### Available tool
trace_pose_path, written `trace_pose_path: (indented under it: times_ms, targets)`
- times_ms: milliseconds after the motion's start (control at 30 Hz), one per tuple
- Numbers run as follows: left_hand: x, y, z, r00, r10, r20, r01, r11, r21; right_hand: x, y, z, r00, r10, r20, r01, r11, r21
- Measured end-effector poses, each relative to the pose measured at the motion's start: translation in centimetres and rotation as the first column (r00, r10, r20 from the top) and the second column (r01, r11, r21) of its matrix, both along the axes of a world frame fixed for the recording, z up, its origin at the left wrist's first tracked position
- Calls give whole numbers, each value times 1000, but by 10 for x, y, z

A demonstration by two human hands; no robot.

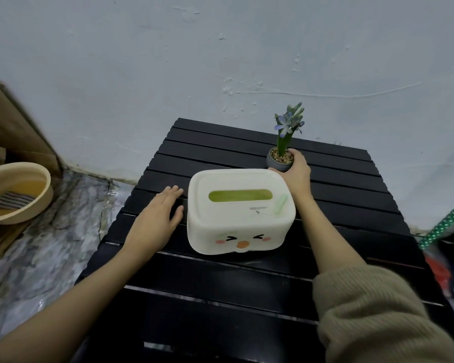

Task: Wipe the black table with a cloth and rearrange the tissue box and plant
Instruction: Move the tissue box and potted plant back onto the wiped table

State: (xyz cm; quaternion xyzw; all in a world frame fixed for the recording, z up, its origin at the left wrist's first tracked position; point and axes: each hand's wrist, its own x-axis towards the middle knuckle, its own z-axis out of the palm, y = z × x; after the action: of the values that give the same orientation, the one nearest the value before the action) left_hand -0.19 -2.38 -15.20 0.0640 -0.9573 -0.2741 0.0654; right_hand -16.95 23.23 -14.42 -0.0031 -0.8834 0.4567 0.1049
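We see a black slatted worktop [220, 284] set against a pale wall [220, 48]. A white tissue box [240, 213] with a cartoon face and a green slot sits near the middle of it. Our left hand [157, 216] lies flat and open on the slats just beside the box's left side, holding nothing. Our right hand [296, 171] reaches past the box's far right corner and curls its fingers around the small grey pot of the plant [282, 153], which stands upright behind the box. On the floor to the left, a beige basin [16, 192] holds a striped cloth [11, 199].
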Motion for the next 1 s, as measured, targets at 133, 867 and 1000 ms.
trace_pose_path:
  times_ms: [133,867,1000]
  targets:
    - [-2,-2,-3,1000,-12,-1,12,1000,0,19,10,7,999,-31,-19,31,1000,-3]
    - [-2,-6,-4,999,-51,-9,52,998,39,175,77,10,994,-99,36,95,991,98]
    - [-1,-6,-3,999,-45,4,45,997,65,176,77,10,993,-60,97,54,997,58]
